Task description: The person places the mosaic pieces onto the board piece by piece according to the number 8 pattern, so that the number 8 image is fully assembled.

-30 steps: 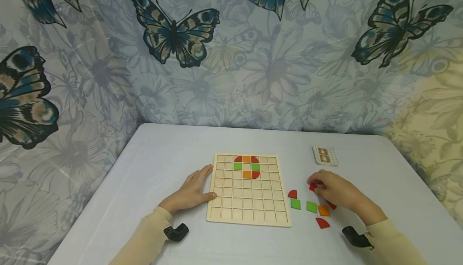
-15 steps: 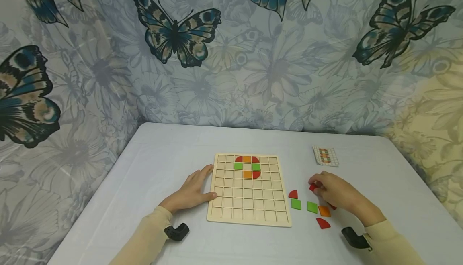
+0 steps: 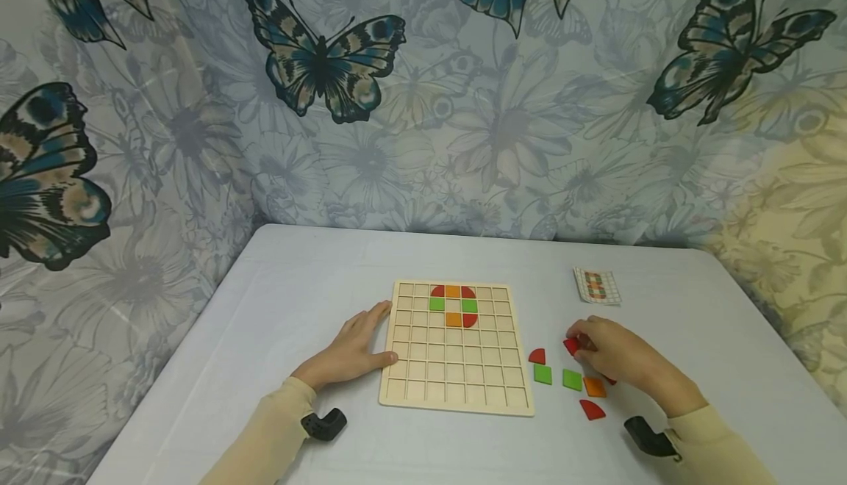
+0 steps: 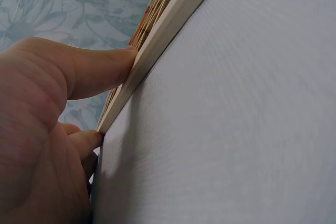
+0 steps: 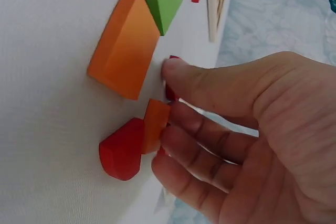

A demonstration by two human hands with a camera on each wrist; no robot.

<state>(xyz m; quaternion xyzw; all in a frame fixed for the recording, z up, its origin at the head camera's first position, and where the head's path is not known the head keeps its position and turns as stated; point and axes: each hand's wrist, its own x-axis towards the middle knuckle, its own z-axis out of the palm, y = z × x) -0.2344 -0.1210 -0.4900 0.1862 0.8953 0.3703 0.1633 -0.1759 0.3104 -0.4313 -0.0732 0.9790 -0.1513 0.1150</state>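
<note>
A pale wooden grid board (image 3: 456, 367) lies on the table, with several red, orange and green tiles set in its upper cells. My left hand (image 3: 351, 349) rests against its left side, fingers stretched out; in the left wrist view the thumb (image 4: 102, 72) touches the board's edge (image 4: 152, 51). To the right of the board, my right hand (image 3: 618, 349) pinches a red tile (image 3: 570, 346) between thumb and fingers, low over the table. In the right wrist view that red tile (image 5: 171, 93) is mostly hidden behind the thumb. An orange tile (image 5: 156, 127) and a red tile (image 5: 122, 150) lie by the fingertips.
Loose tiles lie between board and right hand: a red quarter-circle (image 3: 537, 356), green squares (image 3: 542, 374) (image 3: 572, 380), an orange square (image 3: 595, 387) and another red quarter-circle (image 3: 592, 410). Patterned cards (image 3: 598, 286) sit at the back right. A butterfly-print wall covering (image 3: 423, 162) stands behind the table.
My right hand has shifted very slightly downward, and the red tile in its fingers has tilted a little. The left hand and the board stay put.
</note>
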